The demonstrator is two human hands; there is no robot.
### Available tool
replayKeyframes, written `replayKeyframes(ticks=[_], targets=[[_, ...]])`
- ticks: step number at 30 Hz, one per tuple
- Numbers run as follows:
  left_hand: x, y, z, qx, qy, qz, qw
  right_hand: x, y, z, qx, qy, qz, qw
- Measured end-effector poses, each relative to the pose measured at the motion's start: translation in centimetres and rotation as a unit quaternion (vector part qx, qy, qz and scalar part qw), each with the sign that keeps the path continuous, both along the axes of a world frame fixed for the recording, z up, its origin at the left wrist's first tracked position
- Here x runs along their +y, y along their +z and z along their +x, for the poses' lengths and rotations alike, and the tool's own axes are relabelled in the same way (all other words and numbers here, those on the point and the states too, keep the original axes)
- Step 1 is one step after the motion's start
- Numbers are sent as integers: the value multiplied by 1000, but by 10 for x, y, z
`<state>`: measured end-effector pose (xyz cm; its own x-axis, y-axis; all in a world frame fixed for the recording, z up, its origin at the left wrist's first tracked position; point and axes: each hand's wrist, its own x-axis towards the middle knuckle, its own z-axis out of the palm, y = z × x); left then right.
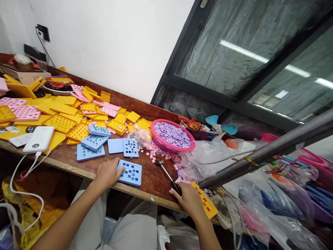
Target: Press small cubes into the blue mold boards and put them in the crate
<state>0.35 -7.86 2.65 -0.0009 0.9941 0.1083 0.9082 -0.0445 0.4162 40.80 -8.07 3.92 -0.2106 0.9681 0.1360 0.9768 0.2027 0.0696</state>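
Observation:
On the table near its front edge lies a light blue plastic panel (133, 173) with square openings. My left hand (109, 173) grips its left side, thumb on top and fingers along the far edge. My right hand (188, 198) is closed round the end of the black handle of a hammer (168, 173), whose small head points away from me. Beyond the panel is another blue frame (130, 148) beside a plain blue plate (115, 146). A stack of blue boards with teal pegs (95, 141) stands to the left.
A pink basket (192, 147) holds many purple pieces; small pink pieces (156, 152) lie scattered before it. Yellow boards (61, 123) and pink panels crowd the left. A white power bank (39, 139) trails cables. At right, a grey bar (260, 156) slants past plastic bags and a yellow frame (208, 205).

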Motion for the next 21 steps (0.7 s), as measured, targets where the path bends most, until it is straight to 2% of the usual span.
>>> replayKeyframes(ticks=[3,5,7,10,12,14,18,21], targets=[[4,-2,3,18,-79,63,995,-5,-6,6,-31,-3,-6,1000],[8,-4,8,3,-124,73,990,-5,-1,4,-44,-8,14,999],[10,-7,13,-8,-141,69,988,-6,8,0,-31,-15,32,999],[13,-11,16,-14,-163,57,985,-14,17,-13,82,-3,40,996],[13,-14,15,-14,-191,43,981,-21,19,-30,184,15,27,982],[14,-18,13,-11,-210,32,977,-27,17,-53,239,25,8,971],[14,-24,10,-6,-210,22,977,-31,11,-90,146,19,-61,987],[14,-23,10,-8,-209,25,977,-32,10,-98,124,16,-75,989]])
